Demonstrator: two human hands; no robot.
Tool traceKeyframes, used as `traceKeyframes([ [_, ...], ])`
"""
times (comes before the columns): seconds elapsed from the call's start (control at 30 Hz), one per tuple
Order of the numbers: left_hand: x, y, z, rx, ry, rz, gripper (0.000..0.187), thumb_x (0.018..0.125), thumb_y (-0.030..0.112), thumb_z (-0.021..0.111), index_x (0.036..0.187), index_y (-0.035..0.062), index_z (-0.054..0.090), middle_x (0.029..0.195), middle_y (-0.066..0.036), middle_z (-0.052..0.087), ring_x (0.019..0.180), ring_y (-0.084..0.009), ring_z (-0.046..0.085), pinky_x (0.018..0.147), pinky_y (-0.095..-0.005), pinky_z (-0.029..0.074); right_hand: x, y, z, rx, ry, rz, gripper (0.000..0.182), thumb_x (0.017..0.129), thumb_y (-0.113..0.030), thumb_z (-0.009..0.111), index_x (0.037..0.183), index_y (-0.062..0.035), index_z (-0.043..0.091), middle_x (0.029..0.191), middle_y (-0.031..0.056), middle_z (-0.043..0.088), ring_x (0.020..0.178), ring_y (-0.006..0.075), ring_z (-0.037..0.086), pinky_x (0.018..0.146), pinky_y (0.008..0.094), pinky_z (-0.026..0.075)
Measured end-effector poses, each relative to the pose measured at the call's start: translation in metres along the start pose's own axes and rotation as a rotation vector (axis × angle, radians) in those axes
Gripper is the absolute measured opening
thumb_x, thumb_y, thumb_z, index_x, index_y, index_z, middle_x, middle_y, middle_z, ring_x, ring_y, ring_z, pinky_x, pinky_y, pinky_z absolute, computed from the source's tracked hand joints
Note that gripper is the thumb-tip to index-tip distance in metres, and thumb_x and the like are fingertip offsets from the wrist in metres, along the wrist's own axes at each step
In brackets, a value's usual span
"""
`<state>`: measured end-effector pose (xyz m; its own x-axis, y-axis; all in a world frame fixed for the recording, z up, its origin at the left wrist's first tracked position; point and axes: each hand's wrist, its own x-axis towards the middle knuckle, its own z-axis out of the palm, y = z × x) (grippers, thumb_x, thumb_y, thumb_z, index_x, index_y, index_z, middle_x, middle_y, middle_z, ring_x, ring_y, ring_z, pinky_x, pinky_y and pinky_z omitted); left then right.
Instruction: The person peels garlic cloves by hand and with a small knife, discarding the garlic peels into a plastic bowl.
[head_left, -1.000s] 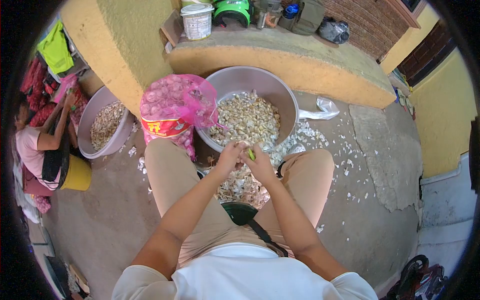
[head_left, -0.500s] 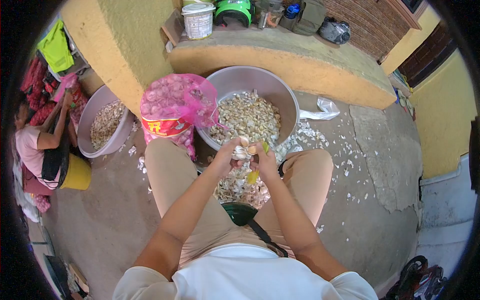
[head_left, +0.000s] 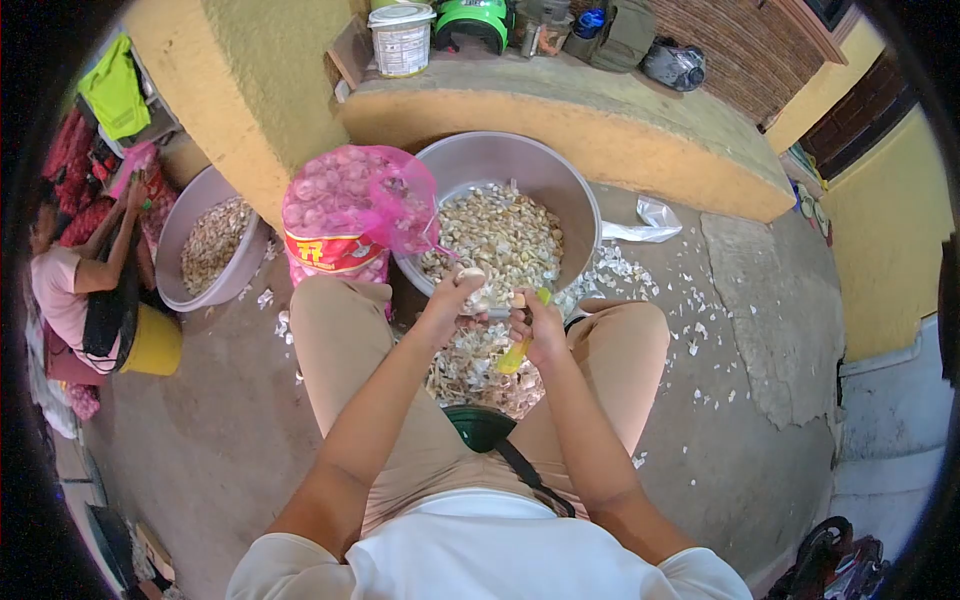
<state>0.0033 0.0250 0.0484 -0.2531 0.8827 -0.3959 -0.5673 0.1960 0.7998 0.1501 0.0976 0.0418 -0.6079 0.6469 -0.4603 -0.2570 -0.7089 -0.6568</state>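
Pulling apart now, gripping garlic [head_left: 471,273] in the left hand [head_left: 452,305] and clove [head_left: 518,300] plus yellow tool [head_left: 514,357] in the right hand [head_left: 541,328], near the basin [head_left: 530,155], best done keeping the garlic steady, the tool controlled.

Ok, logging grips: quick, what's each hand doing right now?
Left hand: closed, holding a whitish, rounded garlic bulb.
Right hand: closed, holding a slim yellow-green tool and apparently a pale garlic clove.

Forearms [head_left: 385,390] angled inward, left hand [head_left: 448,308] and right hand [head_left: 543,328] curled, just apart
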Motion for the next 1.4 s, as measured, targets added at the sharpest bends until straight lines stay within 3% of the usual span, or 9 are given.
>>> traceKeyframes([
  [0.2, -0.005, 0.001, 0.005, 0.05, 0.052, -0.037, 0.031, 0.077, 0.019, 0.059, 0.101, 0.0089, 0.043, 0.089, -0.005, 0.049, 0.057, -0.0151, 0.055, 0.039, -0.0231, 0.039, 0.002, 0.003, -0.003, -0.085, 0.038, 0.02, 0.02, 0.084, -0.02, 0.049, 0.092, -0.0026, 0.052, 0.057, 0.0018, 0.045, 0.04, 0.0077, 0.033, 0.037, 0.0225, 0.03],
  [0.4, -0.005, -0.003, 0.001, 0.193, 0.034, 0.011, 0.043, 0.073, 0.025, 0.064, 0.105, 0.0085, 0.04, 0.083, -0.004, 0.055, 0.063, -0.0127, 0.056, 0.042, -0.0233, 0.04, 0.004, 0.005, -0.002, -0.13, 0.098, 0.054, 0.016, 0.082, -0.016, 0.052, 0.086, -0.0009, 0.055, 0.059, 0.0027, 0.05, 0.041, 0.0073, 0.037, 0.038, 0.0228, 0.032],
  [0.6, 0.002, -0.023, 0.007, 0.257, 0.126, 0.053, 0.052, 0.066, 0.018, 0.072, 0.106, 0.0064, 0.041, 0.084, -0.005, 0.055, 0.065, -0.0124, 0.055, 0.042, -0.0232, 0.04, 0.0, 0.012, 0.005, -0.332, 0.06, -0.116, 0.016, 0.082, -0.015, 0.052, 0.088, 0.0001, 0.053, 0.062, 0.0027, 0.051, 0.042, 0.0066, 0.038, 0.04, 0.0216, 0.034],
  [0.8, 0.0, -0.016, 0.006, 0.36, 0.076, 0.12, 0.054, 0.066, 0.016, 0.07, 0.109, 0.0033, 0.04, 0.083, -0.005, 0.056, 0.064, -0.0122, 0.056, 0.042, -0.0226, 0.043, -0.002, 0.011, 0.014, -0.568, 0.062, -0.188, 0.024, 0.082, -0.017, 0.054, 0.098, 0.0002, 0.05, 0.065, 0.0048, 0.053, 0.042, 0.0065, 0.042, 0.038, 0.02, 0.036],
  [1.1, 0.004, -0.018, -0.002, 0.324, 0.057, 0.187, 0.041, 0.068, 0.013, 0.068, 0.102, 0.0043, 0.048, 0.08, -0.002, 0.055, 0.065, -0.0095, 0.054, 0.045, -0.0224, 0.044, 0.003, 0.014, 0.007, -0.449, -0.017, -0.191, 0.021, 0.082, -0.019, 0.054, 0.094, -0.0022, 0.049, 0.071, 0.0068, 0.056, 0.048, 0.0085, 0.048, 0.039, 0.0203, 0.037],
  [1.3, 0.006, -0.017, -0.006, 0.223, 0.028, 0.122, 0.029, 0.066, 0.006, 0.069, 0.088, 0.0072, 0.05, 0.076, 0.0, 0.053, 0.07, -0.0089, 0.052, 0.059, -0.0236, 0.045, -0.003, 0.007, 0.01, -0.321, -0.084, -0.073, 0.017, 0.083, -0.023, 0.053, 0.087, -0.0061, 0.049, 0.066, 0.0026, 0.051, 0.044, 0.0059, 0.041, 0.039, 0.0184, 0.033],
  [1.4, 0.001, -0.01, -0.002, 0.104, -0.049, 0.094, 0.025, 0.067, 0.004, 0.067, 0.085, 0.0074, 0.049, 0.075, -0.001, 0.053, 0.068, -0.01, 0.053, 0.058, -0.0243, 0.046, -0.005, 0.006, 0.01, -0.188, -0.123, -0.007, 0.013, 0.085, -0.021, 0.05, 0.085, -0.0071, 0.049, 0.061, 0.0006, 0.047, 0.043, 0.0054, 0.035, 0.04, 0.0198, 0.032],
])
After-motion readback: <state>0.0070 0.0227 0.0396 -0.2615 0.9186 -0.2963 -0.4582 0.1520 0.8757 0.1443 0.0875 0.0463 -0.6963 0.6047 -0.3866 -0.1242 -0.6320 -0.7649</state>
